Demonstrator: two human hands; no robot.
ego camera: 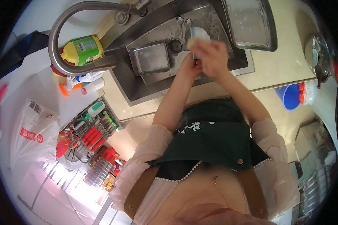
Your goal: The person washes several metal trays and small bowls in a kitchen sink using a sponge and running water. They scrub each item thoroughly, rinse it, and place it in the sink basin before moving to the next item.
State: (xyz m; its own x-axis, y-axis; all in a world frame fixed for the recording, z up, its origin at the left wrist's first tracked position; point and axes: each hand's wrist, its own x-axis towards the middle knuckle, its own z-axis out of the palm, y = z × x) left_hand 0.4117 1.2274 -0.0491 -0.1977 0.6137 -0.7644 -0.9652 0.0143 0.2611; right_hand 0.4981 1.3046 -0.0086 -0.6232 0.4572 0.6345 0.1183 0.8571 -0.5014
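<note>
Over the sink [124, 90] my two hands meet around a white bowl or cup [201, 33] with a bluish edge, partly hidden by my fingers. My left hand [190, 67] grips its lower side. Motion blurs my right hand [214, 57], which presses against the vessel; a pale, sponge-like thing [193, 43] shows at its fingertips. Just left of my hands, a small white bowl [182, 57] sits in the basin. A rectangular steel tray [149, 57] rests beside the drain [175, 45]. Two spoons [180, 29] lie behind the drain.
An arched faucet [55, 39] reaches over the left side. A yellow-green detergent bottle [83, 50] and spray bottles [86, 81] stand there. A larger steel tray [252, 26] is on the right counter, with a metal bowl [318, 56] beyond. An open drawer [94, 123] holds red-handled utensils at left.
</note>
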